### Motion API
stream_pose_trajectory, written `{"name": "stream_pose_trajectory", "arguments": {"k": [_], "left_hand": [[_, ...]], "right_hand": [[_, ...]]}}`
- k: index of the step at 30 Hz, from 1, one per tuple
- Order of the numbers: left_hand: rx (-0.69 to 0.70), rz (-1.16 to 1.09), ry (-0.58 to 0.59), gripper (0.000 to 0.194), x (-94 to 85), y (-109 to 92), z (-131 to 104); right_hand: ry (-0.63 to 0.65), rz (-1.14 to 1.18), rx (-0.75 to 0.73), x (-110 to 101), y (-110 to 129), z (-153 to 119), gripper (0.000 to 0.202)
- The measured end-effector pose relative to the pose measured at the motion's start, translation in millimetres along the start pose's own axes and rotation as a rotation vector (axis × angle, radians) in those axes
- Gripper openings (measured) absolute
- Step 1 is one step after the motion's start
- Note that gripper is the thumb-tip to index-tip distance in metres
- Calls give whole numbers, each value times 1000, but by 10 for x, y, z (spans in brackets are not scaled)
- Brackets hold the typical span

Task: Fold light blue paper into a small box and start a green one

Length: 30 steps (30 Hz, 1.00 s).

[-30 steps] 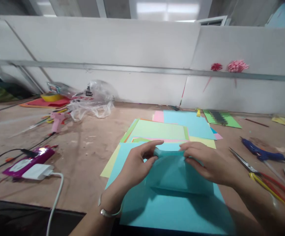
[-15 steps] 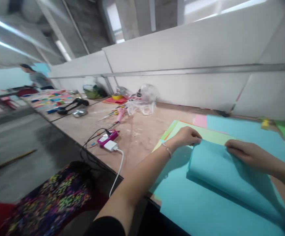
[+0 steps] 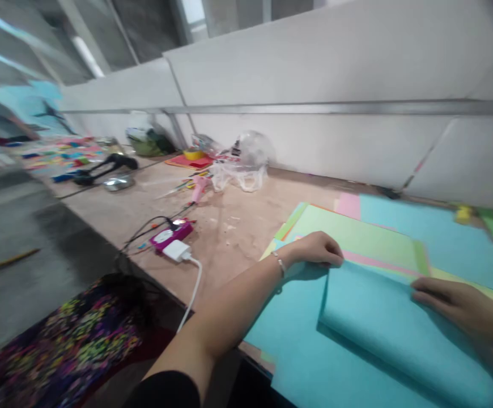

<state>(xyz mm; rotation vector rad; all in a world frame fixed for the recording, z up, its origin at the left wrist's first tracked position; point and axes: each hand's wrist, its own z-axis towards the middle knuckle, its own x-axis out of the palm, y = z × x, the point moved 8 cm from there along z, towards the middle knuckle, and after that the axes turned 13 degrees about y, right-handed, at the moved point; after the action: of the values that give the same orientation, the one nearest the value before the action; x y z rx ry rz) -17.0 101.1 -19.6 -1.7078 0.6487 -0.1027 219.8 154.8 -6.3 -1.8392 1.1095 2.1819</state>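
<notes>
A sheet of blue paper is curled over on itself at the lower right, with its far edge raised. My left hand pinches the left corner of that edge. Farther right, my right hand grips the same edge between thumb and fingers. Under the curled sheet lies more blue paper. Just beyond my hands is a stack of pale green paper with pink and yellow edges showing.
A purple power strip with a white plug stands left of my arm. Behind it are a pink glue gun, a clear plastic bag and red sheets. A floral cloth hangs at lower left. A person is far left.
Both hands have drawn the curled edge nearer to me, uncovering more of the green and pink paper. My right hand has slid farther from my left. The view has shifted.
</notes>
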Motion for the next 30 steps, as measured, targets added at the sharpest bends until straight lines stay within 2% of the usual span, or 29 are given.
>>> {"name": "stream_pose_trajectory", "arguments": {"k": [1, 3, 6, 10, 14, 20, 24, 30], "left_hand": [[4, 20, -11, 7, 5, -18, -7], [9, 59, -32, 10, 13, -45, -17], [12, 106, -53, 13, 13, -69, -24], [-3, 142, -75, 15, 2, -100, -43], [-21, 145, -110, 19, -17, -147, -74], [14, 153, -265, 20, -153, -232, -127], [35, 146, -344, 20, -226, -246, -145], [42, 120, -385, 21, -237, -232, -153]], "right_hand": [[101, 81, 35, 20, 18, 9, 26], [210, 141, 76, -1, 87, 12, 27], [226, 171, 174, -96, 69, -12, 28], [205, 329, 274, -169, -52, -106, 29], [151, 390, 320, -254, -91, -172, 27], [31, 445, 350, -381, -83, -206, 25], [-80, 491, 351, -429, -72, -224, 33], [-217, 518, 347, -456, -85, -231, 35]]}}
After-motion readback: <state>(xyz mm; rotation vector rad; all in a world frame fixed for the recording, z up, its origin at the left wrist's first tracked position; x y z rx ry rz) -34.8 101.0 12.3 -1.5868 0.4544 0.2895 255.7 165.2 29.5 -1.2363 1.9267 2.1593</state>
